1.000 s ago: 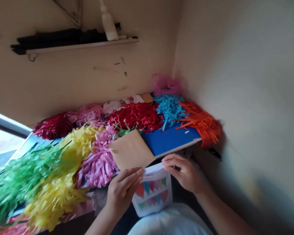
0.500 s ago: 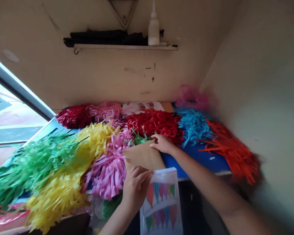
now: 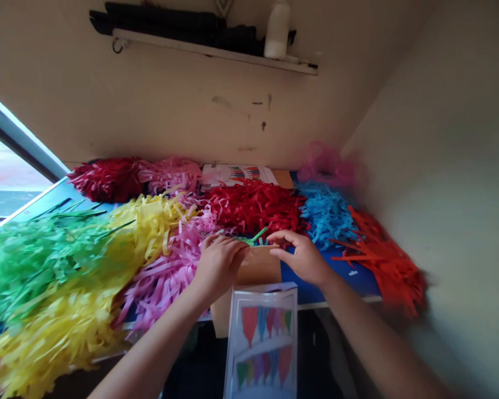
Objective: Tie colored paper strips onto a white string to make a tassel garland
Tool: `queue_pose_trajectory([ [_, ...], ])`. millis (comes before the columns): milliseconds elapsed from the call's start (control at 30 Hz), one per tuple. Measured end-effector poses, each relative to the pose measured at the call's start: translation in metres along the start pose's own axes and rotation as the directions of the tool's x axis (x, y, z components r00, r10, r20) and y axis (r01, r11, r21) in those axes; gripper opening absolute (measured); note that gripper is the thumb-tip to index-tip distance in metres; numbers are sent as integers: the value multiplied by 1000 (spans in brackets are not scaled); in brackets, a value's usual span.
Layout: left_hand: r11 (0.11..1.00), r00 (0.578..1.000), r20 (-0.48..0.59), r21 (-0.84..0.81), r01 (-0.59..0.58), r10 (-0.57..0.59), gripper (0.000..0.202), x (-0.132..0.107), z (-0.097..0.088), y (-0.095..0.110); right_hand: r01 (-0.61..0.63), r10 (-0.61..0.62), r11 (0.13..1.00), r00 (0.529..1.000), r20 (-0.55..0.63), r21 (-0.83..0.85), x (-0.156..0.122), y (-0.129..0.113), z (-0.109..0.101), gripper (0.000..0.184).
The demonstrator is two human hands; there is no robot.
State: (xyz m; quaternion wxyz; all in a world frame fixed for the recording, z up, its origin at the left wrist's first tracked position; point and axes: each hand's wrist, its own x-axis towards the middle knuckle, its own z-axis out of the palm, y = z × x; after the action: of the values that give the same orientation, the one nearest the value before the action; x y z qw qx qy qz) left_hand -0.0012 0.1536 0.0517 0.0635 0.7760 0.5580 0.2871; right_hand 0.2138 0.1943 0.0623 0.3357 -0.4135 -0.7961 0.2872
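Our left hand (image 3: 222, 260) had its grip closed on the left part of the top edge of the flat tan paper piece (image 3: 260, 269), which sat at the near side of the blue-surfaced worktop (image 3: 360, 288). Our right hand (image 3: 297, 255) was set at the opposite end of that edge, thumb below and fingers above; we could not tell whether this grip had closed. We judged that the two-point hold served to control the edge along its whole width.

The tall white packet printed with coloured pennants (image 3: 264, 338) overlapped the lower part of the tan paper, picture side towards us, apart from both hands.

Fringed paper bundles in yellow (image 3: 58, 327) and lilac-pink (image 3: 166, 282) lay to the left, red (image 3: 255, 208) behind, and orange (image 3: 393, 271) to the right. This arrangement, we judged, gave our hands room at the middle.

Containers: the white plastic bottle (image 3: 278, 30) stood upright on the narrow wall shelf (image 3: 199, 51); the translucent pink plastic bag (image 3: 326, 163) occupied the far right corner. Neither showed its contents.
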Motion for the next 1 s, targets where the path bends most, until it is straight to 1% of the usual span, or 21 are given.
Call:
queue_pose_trajectory([
  [67, 1000, 999, 44, 13, 18, -18, 22, 4, 1, 2, 99, -110, 970, 993, -37, -221, 1, -4, 0, 24],
  [100, 999, 999, 50, 25, 20, -22, 21, 4, 2, 3, 161, -177, 937, 984, -24, -310, 2, -7, 1, 25],
  [167, 999, 998, 57, 41, 9, -11, 21, 3, 5, 6, 281, -292, 868, 956, 37, -410, 3, -11, 4, 22],
  [233, 999, 999, 46, 49, 5, -7, 22, 2, 5, 9, 358, -371, 808, 926, 68, -467, 3, -14, 6, 15],
  [267, 999, 999, 42, 51, 7, -9, 22, 2, 5, 10, 383, -403, 779, 912, 72, -496, 3, -15, 7, 14],
  [400, 998, 998, 58, 52, 26, -29, 22, 4, 3, 12, 467, -503, 648, 855, 122, -602, -4, -15, 5, 23],
  [467, 998, 997, 69, 54, 37, -41, 22, 4, 3, 14, 491, -544, 597, 829, 130, -635, -7, -15, 5, 24],
  [533, 997, 995, 82, 60, 48, -53, 22, 3, 4, 15, 508, -575, 579, 809, 122, -637, -11, -17, 4, 21],
  [567, 997, 995, 85, 64, 50, -55, 23, 3, 3, 16, 515, -589, 588, 801, 106, -623, -14, -18, 3, 19],
  [600, 996, 995, 86, 72, 48, -54, 23, 3, 3, 16, 516, -594, 619, 801, 77, -592, -17, -19, 2, 17],
  [633, 995, 996, 79, 85, 46, -52, 24, 4, 3, 15, 505, -583, 678, 812, 28, -535, -20, -19, 0, 15],
  [667, 994, 997, 64, 101, 44, -51, 25, 6, 2, 14, 474, -548, 763, 835, -52, -441, -25, -18, -3, 14],
  [700, 992, 998, 45, 118, 44, -50, 25, 9, 1, 12, 423, -482, 853, 864, -148, -307, -29, -15, -5, 12],
  [733, 990, 998, 25, 135, 47, -51, 25, 12, 1, 9, 359, -384, 922, 894, -229, -146, -34, -10, -8, 11],
  [767, 987, 998, 1, 150, 56, -57, 24, 16, 0, 7, 285, -270, 958, 924, -272, 17, -40, -3, -9, 13],
  [800, 984, 997, -29, 164, 74, -70, 23, 19, -1, 5, 209, -162, 965, 950, -268, 157, -45, 6, -9, 22],
  [833, 979, 994, -70, 179, 96, -84, 23, 21, -1, 5, 130, -70, 956, 972, -226, 262, -51, 16, -7, 37],
  [900, 969, 980, -177, 211, 127, -90, 29, 19, -1, 9, -32, 66, 928, 995, -79, 371, -64, 34, 2, 74],
  [933, 970, 975, -212, 214, 113, -67, 33, 14, 0, 13, -107, 125, 907, 992, -16, 407, -72, 40, 7, 88],
  [967, 978, 978, -208, 201, 62, -19, 34, 7, 1, 19, -168, 176, 880, 984, 24, 443, -80, 43, 13, 96],
  [1000, 986, 986, -161, 163, -20, 46, 34, -3, 2, 26, -210, 218, 852, 975, 39, 480, -88, 42, 17, 100],
])
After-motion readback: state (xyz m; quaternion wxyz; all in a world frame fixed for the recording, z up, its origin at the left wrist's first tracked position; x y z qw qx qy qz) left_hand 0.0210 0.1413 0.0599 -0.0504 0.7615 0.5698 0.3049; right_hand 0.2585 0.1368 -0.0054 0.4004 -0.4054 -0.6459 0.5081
